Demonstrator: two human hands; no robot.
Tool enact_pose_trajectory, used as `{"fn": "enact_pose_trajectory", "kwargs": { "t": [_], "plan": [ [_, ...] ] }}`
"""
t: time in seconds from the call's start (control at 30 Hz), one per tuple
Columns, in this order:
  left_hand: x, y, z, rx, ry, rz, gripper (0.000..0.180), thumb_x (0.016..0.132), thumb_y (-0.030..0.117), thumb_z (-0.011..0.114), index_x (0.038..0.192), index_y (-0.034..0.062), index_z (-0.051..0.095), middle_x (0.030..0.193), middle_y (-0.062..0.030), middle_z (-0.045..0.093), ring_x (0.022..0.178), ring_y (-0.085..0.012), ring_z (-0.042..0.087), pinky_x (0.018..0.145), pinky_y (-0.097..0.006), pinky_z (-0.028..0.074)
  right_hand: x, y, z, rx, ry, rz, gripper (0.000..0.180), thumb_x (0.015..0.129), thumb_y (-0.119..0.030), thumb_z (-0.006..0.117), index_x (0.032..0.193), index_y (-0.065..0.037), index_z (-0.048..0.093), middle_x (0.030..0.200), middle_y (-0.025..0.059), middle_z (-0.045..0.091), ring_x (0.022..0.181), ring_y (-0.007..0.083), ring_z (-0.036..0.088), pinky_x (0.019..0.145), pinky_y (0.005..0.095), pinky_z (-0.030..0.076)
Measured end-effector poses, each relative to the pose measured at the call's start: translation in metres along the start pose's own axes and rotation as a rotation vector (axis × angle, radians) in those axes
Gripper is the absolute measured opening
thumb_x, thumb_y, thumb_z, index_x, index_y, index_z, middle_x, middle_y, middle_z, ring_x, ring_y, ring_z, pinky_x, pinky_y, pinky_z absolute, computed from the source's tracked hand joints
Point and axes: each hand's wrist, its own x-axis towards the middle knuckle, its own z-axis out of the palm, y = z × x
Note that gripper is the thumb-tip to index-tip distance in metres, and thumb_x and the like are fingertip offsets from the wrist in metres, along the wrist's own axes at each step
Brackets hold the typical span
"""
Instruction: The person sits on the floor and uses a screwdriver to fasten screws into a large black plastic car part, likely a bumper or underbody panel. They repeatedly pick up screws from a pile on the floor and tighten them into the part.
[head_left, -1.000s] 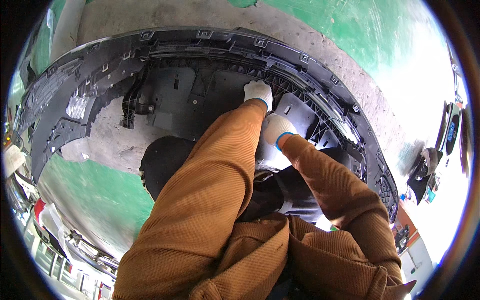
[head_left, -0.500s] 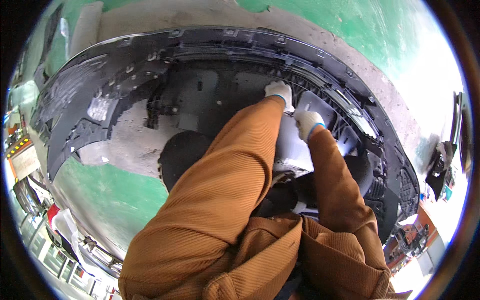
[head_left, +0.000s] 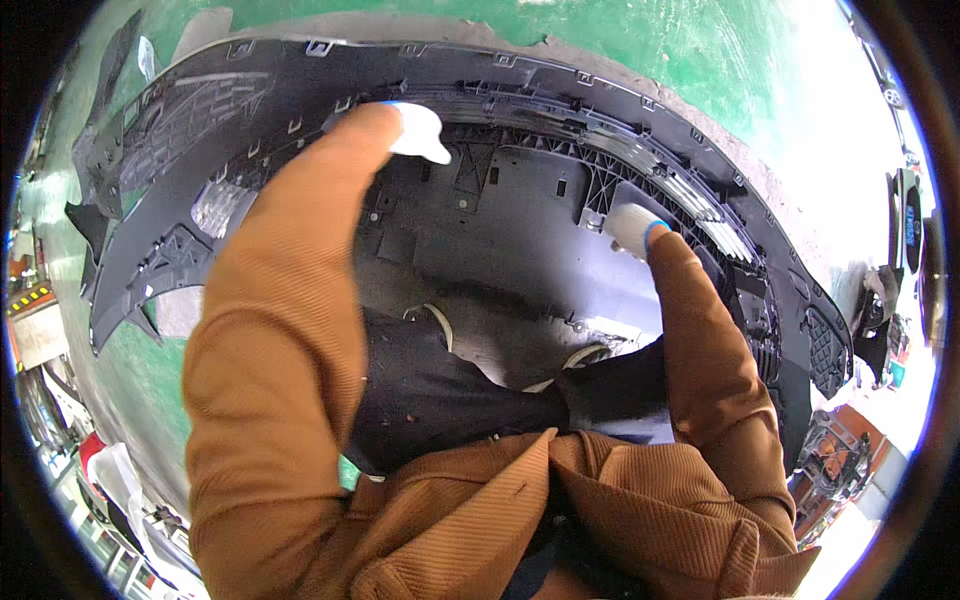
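Note:
A large black car bumper (head_left: 520,215) lies in front of me with its ribbed inner side up, curving round my legs. My left hand (head_left: 420,133), in a white glove, is over the far left-middle part of the bumper, near its inner rim; motion smears its fingers. My right hand (head_left: 632,230), gloved in white with a blue cuff edge, is at the right of the bumper's smooth inner panel, beside a ribbed bracket (head_left: 600,195). Its fingers are curled in, and whatever they hold, if anything, is hidden.
Green floor (head_left: 640,40) with grey patches surrounds the bumper. Dark car parts (head_left: 880,305) stand at the right edge, and a cart with parts (head_left: 835,455) is at the lower right. At the left are a box (head_left: 40,335) and a white-and-red part (head_left: 115,480).
My left hand has swung left, from close beside the right hand to the bumper's far left-middle. The right hand has moved slightly right. My body has straightened, and my dark-clad legs now show.

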Motion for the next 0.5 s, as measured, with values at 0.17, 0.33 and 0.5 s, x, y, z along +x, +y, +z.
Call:
{"fn": "enact_pose_trajectory", "kwargs": {
  "t": [0.17,0.33,0.5],
  "plan": [
    [-0.1,-0.047,0.111,-0.343,0.778,-0.392,0.065,0.088,0.052,0.077,0.121,-0.0028,0.071,0.12,-0.0243,0.07,0.119,-0.0421,0.063,0.107,-0.049,0.049,0.024,-0.005,-0.031,-0.243,-0.23,0.013,0.024,0.086,-0.021,0.079,0.104,-0.007,0.082,0.11,0.0198,0.078,0.102,0.0411,0.075,0.091,0.046,0.06],
    [-0.086,-0.06,0.219,-0.65,0.729,-0.741,0.097,0.083,0.064,0.077,0.149,-0.0019,0.048,0.144,-0.0297,0.057,0.133,-0.0428,0.059,0.111,-0.051,0.048,0.017,-0.02,-0.079,-0.156,0.488,-0.515,0.03,0.084,-0.014,0.072,0.113,-0.006,0.075,0.109,0.0185,0.075,0.109,0.036,0.072,0.097,0.0417,0.058],
    [-0.089,-0.036,0.211,-0.738,0.781,-0.89,0.088,0.084,0.059,0.076,0.147,0.0018,0.05,0.14,-0.0243,0.063,0.127,-0.0406,0.065,0.105,-0.051,0.053,0.056,-0.168,-0.093,0.415,0.329,-0.009,0.041,0.098,-0.029,0.052,0.131,-0.012,0.07,0.126,0.0197,0.072,0.116,0.043,0.068,0.106,0.0472,0.051]
  ]
}}
